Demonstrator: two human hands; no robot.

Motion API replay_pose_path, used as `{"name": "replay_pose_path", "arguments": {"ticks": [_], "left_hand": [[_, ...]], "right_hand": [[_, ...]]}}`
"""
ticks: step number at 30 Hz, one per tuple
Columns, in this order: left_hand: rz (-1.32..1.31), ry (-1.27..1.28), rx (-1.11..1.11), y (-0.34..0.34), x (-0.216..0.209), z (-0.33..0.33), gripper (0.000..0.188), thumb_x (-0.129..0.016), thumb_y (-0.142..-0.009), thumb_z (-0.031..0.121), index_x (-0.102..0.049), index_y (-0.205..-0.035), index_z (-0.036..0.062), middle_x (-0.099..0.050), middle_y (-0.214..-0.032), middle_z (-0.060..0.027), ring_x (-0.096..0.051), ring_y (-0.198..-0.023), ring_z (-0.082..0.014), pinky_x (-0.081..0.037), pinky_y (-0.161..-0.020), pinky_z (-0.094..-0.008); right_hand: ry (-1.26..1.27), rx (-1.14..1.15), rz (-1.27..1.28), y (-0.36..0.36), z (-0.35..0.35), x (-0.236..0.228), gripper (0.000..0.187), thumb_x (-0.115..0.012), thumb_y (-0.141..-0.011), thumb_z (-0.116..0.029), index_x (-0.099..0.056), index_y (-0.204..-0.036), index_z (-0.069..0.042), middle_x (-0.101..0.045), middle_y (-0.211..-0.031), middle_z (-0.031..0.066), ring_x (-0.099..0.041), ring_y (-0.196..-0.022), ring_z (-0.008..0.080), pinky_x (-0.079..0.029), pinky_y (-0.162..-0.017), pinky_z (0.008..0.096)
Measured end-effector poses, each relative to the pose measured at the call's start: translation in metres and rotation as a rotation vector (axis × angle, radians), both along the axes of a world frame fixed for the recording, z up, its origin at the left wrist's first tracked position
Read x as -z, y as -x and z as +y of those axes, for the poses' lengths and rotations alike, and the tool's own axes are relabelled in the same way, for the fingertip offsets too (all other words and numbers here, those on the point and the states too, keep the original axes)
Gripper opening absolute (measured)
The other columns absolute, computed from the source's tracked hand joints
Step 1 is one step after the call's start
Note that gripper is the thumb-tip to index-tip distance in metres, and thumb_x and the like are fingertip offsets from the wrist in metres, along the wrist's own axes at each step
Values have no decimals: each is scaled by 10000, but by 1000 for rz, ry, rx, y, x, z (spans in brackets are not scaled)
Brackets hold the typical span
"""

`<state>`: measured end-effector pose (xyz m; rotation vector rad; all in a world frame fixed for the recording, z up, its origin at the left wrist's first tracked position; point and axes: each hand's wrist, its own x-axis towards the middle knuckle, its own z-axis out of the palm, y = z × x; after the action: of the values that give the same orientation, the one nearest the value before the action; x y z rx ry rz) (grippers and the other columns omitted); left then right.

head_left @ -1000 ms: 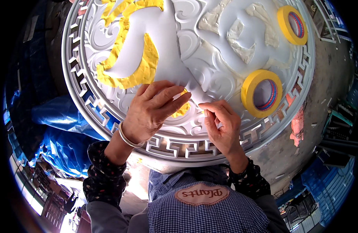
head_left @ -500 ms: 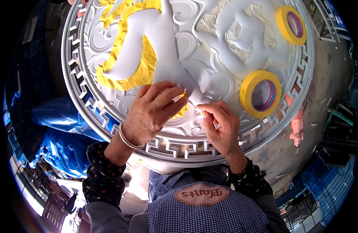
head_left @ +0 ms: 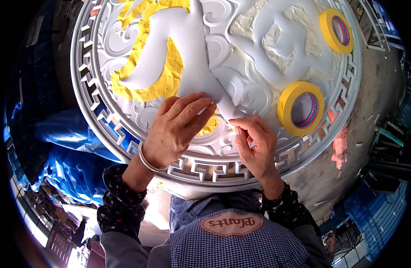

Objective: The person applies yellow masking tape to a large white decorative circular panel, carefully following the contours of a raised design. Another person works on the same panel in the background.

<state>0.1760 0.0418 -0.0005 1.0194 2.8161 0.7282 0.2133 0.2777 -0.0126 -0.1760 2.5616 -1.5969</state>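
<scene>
A round grey-white relief panel (head_left: 196, 58) with raised scrolls and a fretwork rim lies before me. Yellow masking tape (head_left: 173, 71) runs along the smooth raised shape on its left half. A smaller patch of yellow tape (head_left: 209, 127) shows beside my left thumb. My left hand (head_left: 176, 123) rests low on the panel, its fingers closed together at the tips; what they pinch is hidden. Close by on the right, my right hand (head_left: 257, 143) pinches thumb and forefinger, with a tiny yellow bit, apparently tape, showing between them.
Two rolls of yellow tape (head_left: 300, 108) (head_left: 336, 31) lie on the panel's right side. Pale covering patches (head_left: 279, 49) sit on the upper right relief. Blue sheeting (head_left: 76, 169) is bunched at left; a reddish object (head_left: 340, 145) lies on the floor at right.
The panel's face has shifted slightly rightward in view, the tape rolls with it. Both hands keep nearly the same pose, and a yellow bit now shows at my right fingertips.
</scene>
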Motion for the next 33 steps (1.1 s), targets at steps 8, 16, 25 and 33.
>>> {"name": "replay_pose_path", "arguments": {"ticks": [8,16,25,33], "left_hand": [[7,33,21,2,-3,-2,467,-693,-797,100,-726,-1262,69,-609,-1374,-48,-576,-1298,-255,-477,-952,-416],[-36,26,35,2,-3,-4,513,-713,-799,57,-725,-1303,152,-556,-1441,-48,-548,-1329,-246,-432,-958,-419],[-48,-83,-62,-7,2,-3,497,-672,-854,37,-692,-1345,108,-540,-1452,-82,-564,-1321,-261,-447,-996,-431],[26,-52,-49,1,10,-3,479,-673,-805,56,-707,-1283,42,-596,-1377,-69,-596,-1266,-240,-474,-945,-403]], "right_hand": [[4,2,1,1,-1,-1,225,-692,-907,68,-739,-1101,-35,-672,-905,94,-632,-633,166,-518,-574,303],[5,-2,11,2,-3,-2,217,-684,-911,71,-743,-1095,-29,-671,-903,97,-639,-636,161,-513,-567,294],[5,-2,12,1,-1,-1,222,-689,-911,69,-745,-1102,-30,-675,-903,94,-635,-638,165,-524,-571,291],[-4,-13,7,1,0,0,211,-692,-920,54,-744,-1107,-30,-673,-897,91,-634,-635,162,-523,-567,289]]}}
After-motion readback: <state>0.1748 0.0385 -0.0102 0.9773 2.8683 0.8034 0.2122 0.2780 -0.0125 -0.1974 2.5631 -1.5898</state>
